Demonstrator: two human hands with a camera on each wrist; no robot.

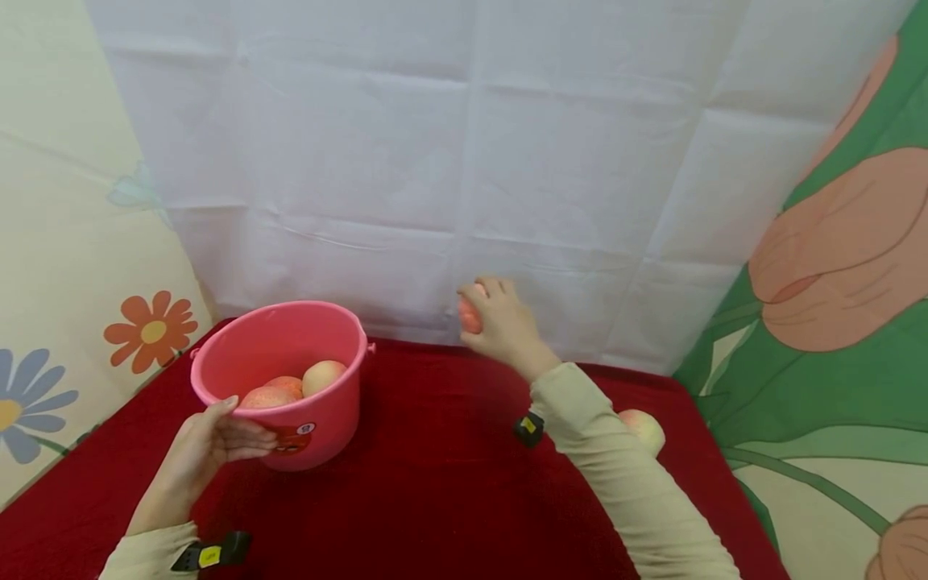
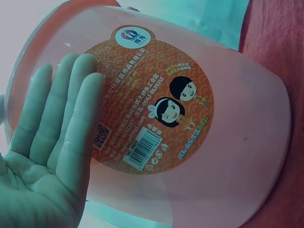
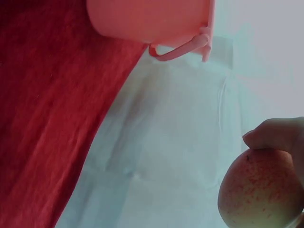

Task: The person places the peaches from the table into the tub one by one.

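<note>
The pink plastic bucket (image 1: 341, 419) stands on the left, with three peaches (image 1: 324, 377) showing inside it. At its near side is my left hand (image 1: 217, 439), thumb at the rim and fingers straight along the outer wall, beside the round printed label (image 2: 152, 104). My right hand (image 1: 503, 322) is raised to the right of the bucket, near the white backdrop, gripping a reddish speckled peach (image 3: 261, 190). The thumb lies over that peach in the right wrist view; the other fingers are mostly out of frame there.
A red cloth (image 1: 435, 483) covers the table. Another peach (image 1: 644, 431), pale with a red blush, lies on it at the right, partly behind the right sleeve. A white sheet (image 1: 464, 161) hangs at the back, between flower-patterned panels. The bucket's handle (image 3: 180, 51) hangs at its side.
</note>
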